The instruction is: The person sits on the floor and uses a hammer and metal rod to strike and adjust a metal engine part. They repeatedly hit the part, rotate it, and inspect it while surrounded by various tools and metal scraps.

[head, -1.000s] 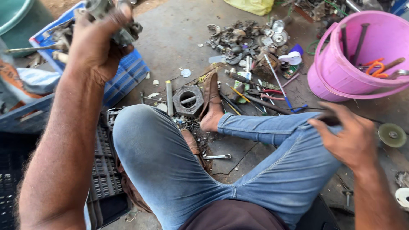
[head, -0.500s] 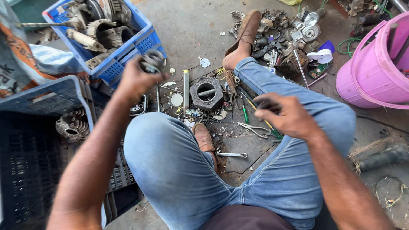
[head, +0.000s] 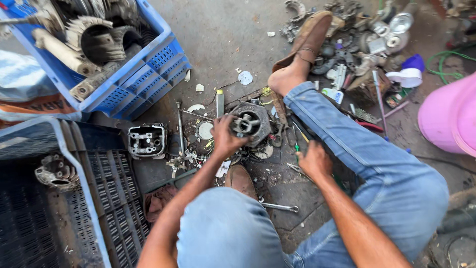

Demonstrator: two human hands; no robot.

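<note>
Two hands over an oily floor. Left hand: fingers curled around a small round metal part, held just above a square metal housing. Right hand: closed beside the knee; contents hidden.

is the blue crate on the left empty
No, the blue crate holds grey metal parts, among them finned housings and a pale tube.
</note>
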